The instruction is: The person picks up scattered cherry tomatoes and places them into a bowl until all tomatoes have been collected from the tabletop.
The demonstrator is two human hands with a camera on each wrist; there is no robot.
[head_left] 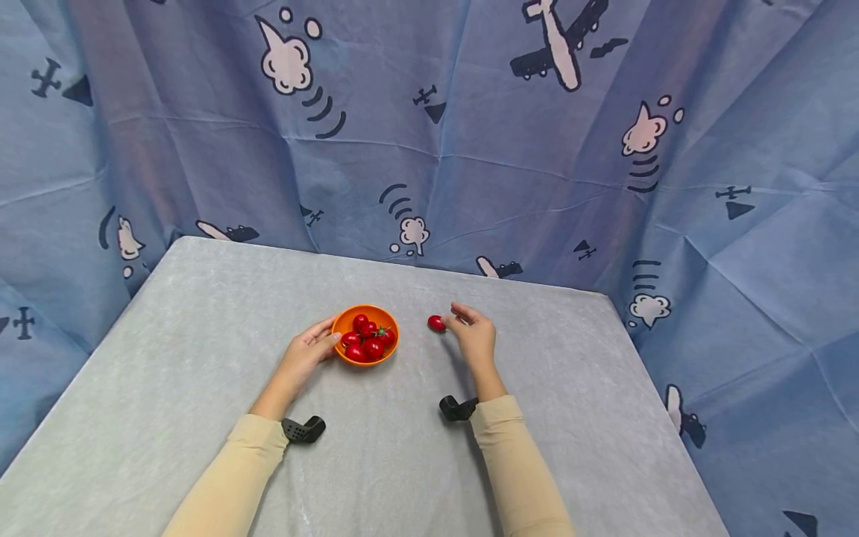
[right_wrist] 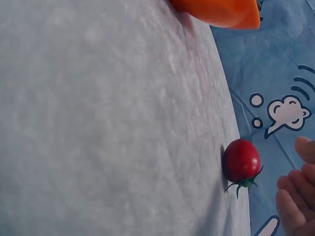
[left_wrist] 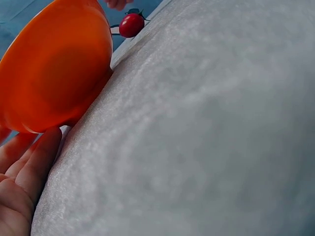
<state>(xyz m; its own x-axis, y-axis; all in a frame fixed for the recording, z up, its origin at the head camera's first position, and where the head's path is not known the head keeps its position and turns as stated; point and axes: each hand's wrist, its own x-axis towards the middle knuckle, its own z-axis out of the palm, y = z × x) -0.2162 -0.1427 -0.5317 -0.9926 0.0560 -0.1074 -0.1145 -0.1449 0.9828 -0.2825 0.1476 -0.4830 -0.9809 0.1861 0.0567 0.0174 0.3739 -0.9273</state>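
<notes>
An orange bowl (head_left: 338, 353) stands on the table with several small red tomatoes (head_left: 373, 348) inside, one showing a green stem. My left hand (head_left: 310, 347) holds the bowl at its left side, thumb at the rim and fingers along the outer wall. In the left wrist view, those fingers (left_wrist: 37, 160) rest against the orange wall low down. To the right of the bowl lies a single cherry tomato (right_wrist: 241, 160) with a green calyx. Beside it hovers my right hand (head_left: 473, 333), fingers loosely bent, with a gap to the tomato in the right wrist view.
A light grey cloth covers the table (head_left: 201, 313). Behind it hangs a blue curtain (head_left: 376, 97) printed with planes and clouds. Each wrist wears a black camera mount, the left one (head_left: 305, 429) and the right one (head_left: 458, 408) both just above the table.
</notes>
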